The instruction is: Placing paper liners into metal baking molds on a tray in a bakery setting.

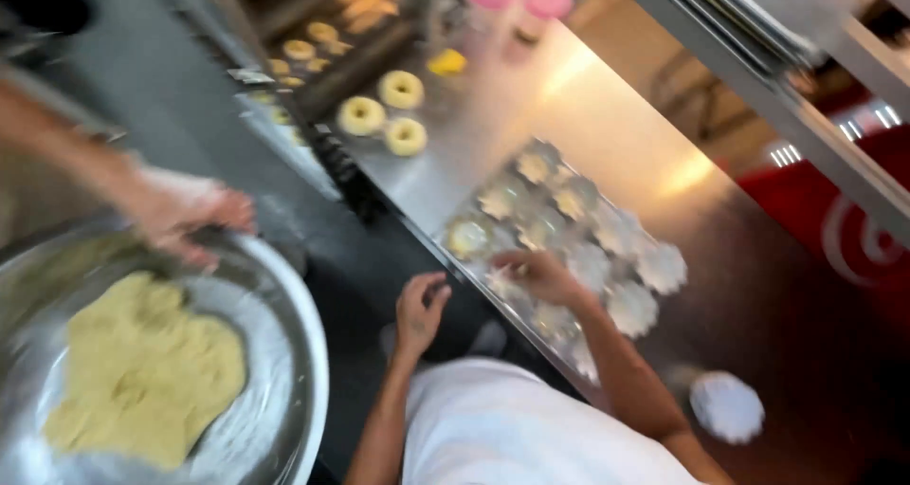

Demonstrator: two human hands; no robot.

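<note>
The picture is blurred and tilted. My right hand (538, 276) rests on a tray of fluted silvery cups (607, 229) on the steel counter (569, 115), fingertips pinched at one cup near the counter's edge. My left hand (420, 310) hovers just off that edge with its fingers curled; the blur hides whether it holds anything. My white shirt (512, 428) fills the bottom middle.
At left, another person's hand (185, 215) grips the rim of a large steel bowl (294, 352) holding pale yellow dough (142, 362). Ring-shaped pastries (384, 115) lie farther along the counter. A stack of cups (727, 406) sits at lower right. Steel shelf rails (787, 77) run above.
</note>
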